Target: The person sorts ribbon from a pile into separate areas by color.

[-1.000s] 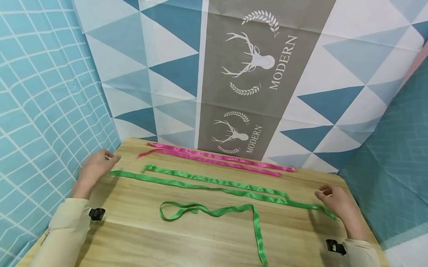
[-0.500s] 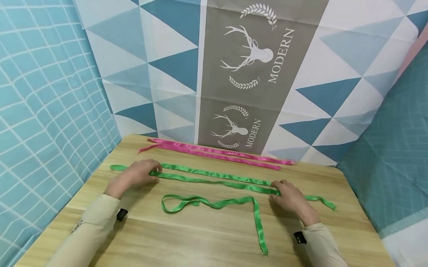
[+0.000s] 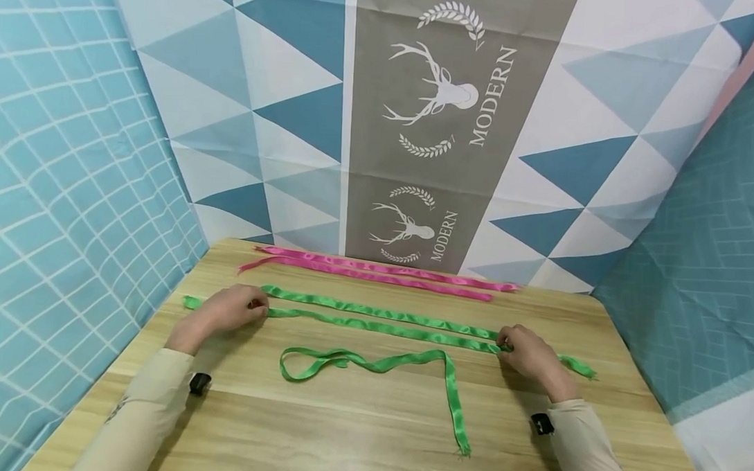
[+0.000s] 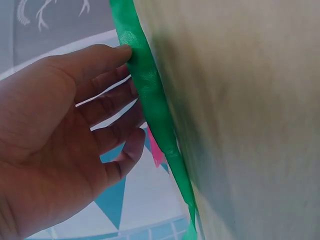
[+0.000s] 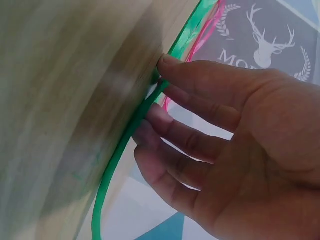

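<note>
Two long green satin ribbons lie nearly parallel across the table: a back ribbon [image 3: 374, 309] and a front ribbon [image 3: 380, 326]. My left hand [image 3: 234, 308] is at their left part, and in the left wrist view its thumb tip meets the green ribbon [image 4: 150, 90] with the fingers curled behind it. At the right part, my right hand [image 3: 531, 352] pinches green ribbon [image 5: 125, 132] between thumb and fingers. The front ribbon's ends stick out beyond both hands. The back ribbon's right end is hidden at the right hand's fingertips.
Two pink ribbons [image 3: 376, 273] lie along the table's back edge. Nearer the front, a third green ribbon [image 3: 381, 364] lies loosely, looped at its left and bent down at its right. Patterned cloth [image 3: 294, 122] hangs behind the wooden table [image 3: 320, 434], with blue cloths at both sides.
Both hands have come inward from the front ribbon's outer ends down onto the green ribbons. Over the last half second they have spread slightly apart, and the front ribbon between them lies straighter.
</note>
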The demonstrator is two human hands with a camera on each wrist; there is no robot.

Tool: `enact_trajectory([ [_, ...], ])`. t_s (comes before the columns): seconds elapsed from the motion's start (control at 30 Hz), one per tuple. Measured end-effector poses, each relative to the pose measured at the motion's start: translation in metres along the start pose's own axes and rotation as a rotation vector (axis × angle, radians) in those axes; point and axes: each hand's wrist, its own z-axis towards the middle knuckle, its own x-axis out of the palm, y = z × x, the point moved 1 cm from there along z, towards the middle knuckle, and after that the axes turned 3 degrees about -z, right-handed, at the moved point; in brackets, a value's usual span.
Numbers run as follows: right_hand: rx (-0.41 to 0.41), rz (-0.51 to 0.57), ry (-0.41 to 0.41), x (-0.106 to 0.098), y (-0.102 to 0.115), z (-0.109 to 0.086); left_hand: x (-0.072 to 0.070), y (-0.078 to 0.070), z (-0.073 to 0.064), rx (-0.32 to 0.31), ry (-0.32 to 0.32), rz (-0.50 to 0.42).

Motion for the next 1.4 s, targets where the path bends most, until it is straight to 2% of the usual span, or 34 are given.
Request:
enact_trajectory([
  [0.27, 0.012, 0.034, 0.008, -0.002, -0.007, 0.001, -0.008, 0.01, -0.009, -0.02, -0.068, -0.015],
  [0.5, -0.031, -0.036, -0.045, 0.0, -0.009, -0.005, -0.01, 0.023, -0.018, -0.015, -0.065, -0.018],
  [0.63, -0.008, -0.078, -0.068, -0.003, -0.008, -0.012, -0.013, 0.027, -0.018, -0.069, -0.108, 0.006],
  [0.77, 0.025, -0.081, -0.007, -0.01, -0.007, -0.02, -0.016, 0.023, -0.015, -0.146, -0.15, 0.069],
  [0.83, 0.029, -0.09, 0.017, -0.013, -0.003, -0.023, -0.018, 0.013, -0.013, -0.147, -0.142, 0.083],
  [0.97, -0.007, -0.078, 0.001, -0.019, 0.019, -0.023, -0.015, -0.022, -0.007, -0.036, -0.089, 0.021],
  [1.07, -0.018, -0.025, -0.003, -0.014, 0.048, -0.016, -0.004, -0.055, -0.001, 0.086, -0.009, -0.062],
  [1.17, -0.009, 0.009, 0.027, 0.003, 0.076, -0.007, 0.011, -0.085, 0.003, 0.175, 0.115, -0.137],
  [1.23, -0.019, -0.019, 0.032, 0.018, 0.09, -0.002, 0.018, -0.1, 0.003, 0.206, 0.195, -0.168],
  [1.3, -0.044, -0.066, 0.02, 0.029, 0.099, 0.002, 0.022, -0.11, 0.004, 0.219, 0.244, -0.177],
  [1.4, -0.077, -0.118, -0.035, 0.037, 0.105, 0.004, 0.024, -0.121, 0.007, 0.226, 0.246, -0.16],
])
